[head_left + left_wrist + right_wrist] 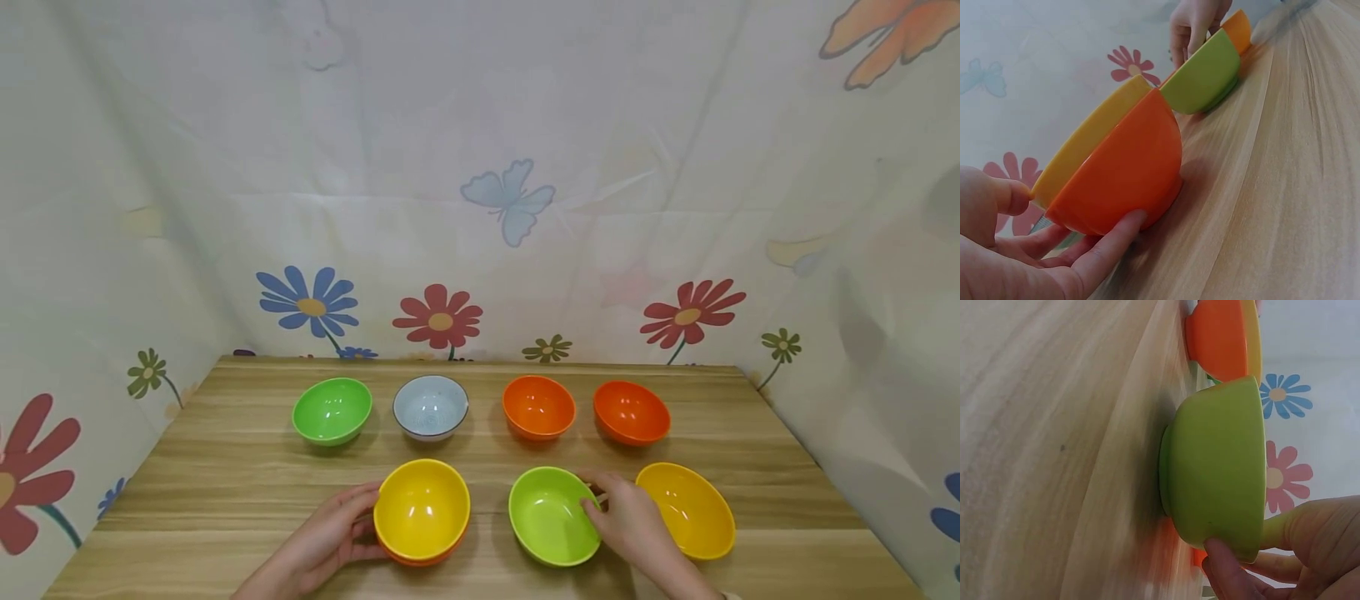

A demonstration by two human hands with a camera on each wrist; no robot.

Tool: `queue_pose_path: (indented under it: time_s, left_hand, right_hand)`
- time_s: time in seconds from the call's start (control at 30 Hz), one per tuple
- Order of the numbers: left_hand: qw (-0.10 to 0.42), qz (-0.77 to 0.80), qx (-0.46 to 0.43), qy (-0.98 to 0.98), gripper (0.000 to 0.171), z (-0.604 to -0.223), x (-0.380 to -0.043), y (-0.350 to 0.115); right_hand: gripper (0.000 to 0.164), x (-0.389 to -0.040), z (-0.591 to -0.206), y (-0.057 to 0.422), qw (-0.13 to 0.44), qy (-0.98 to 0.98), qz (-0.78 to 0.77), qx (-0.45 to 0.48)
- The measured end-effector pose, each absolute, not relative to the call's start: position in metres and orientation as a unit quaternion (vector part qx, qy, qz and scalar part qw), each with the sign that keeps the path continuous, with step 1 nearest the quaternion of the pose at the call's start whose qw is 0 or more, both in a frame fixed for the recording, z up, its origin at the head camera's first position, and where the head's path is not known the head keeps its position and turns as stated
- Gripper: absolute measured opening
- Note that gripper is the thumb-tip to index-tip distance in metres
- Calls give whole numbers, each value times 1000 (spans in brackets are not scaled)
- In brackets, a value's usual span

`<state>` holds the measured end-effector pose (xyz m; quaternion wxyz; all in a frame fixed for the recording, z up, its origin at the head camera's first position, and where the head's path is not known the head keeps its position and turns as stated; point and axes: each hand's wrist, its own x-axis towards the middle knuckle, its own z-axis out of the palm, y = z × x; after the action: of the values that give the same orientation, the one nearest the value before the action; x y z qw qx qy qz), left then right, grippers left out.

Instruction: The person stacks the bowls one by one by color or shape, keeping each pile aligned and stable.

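A yellow bowl (422,510) sits nested inside an orange bowl (1125,172) at the front of the table, left of the middle. My left hand (330,537) grips this pair from the left, thumb at the yellow rim and fingers against the orange side. To the right is a lime-green bowl (551,517), its foot close over the wood in the right wrist view. The right hand (633,521) pinches its right rim, with the thumb on the inside and fingers outside. Partly behind that hand is another yellow bowl (693,512).
Along the back of the wooden table (255,467) stand a green bowl (332,412), a grey-blue bowl with a dark rim (431,407), an orange bowl (538,407) and a red-orange bowl (632,412). A flower-printed cloth (600,250) hangs behind and at both sides.
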<state>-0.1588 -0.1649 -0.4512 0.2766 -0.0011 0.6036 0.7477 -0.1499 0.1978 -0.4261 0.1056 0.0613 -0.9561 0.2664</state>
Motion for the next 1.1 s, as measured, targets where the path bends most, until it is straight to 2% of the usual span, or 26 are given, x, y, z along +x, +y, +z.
queue_pose_path:
  time_s: [1.1]
  left_hand:
    - [278,745,-7,607,63,-450,-159,-164]
  right_hand:
    - [20,-156,-421,197,113,-960,248,61]
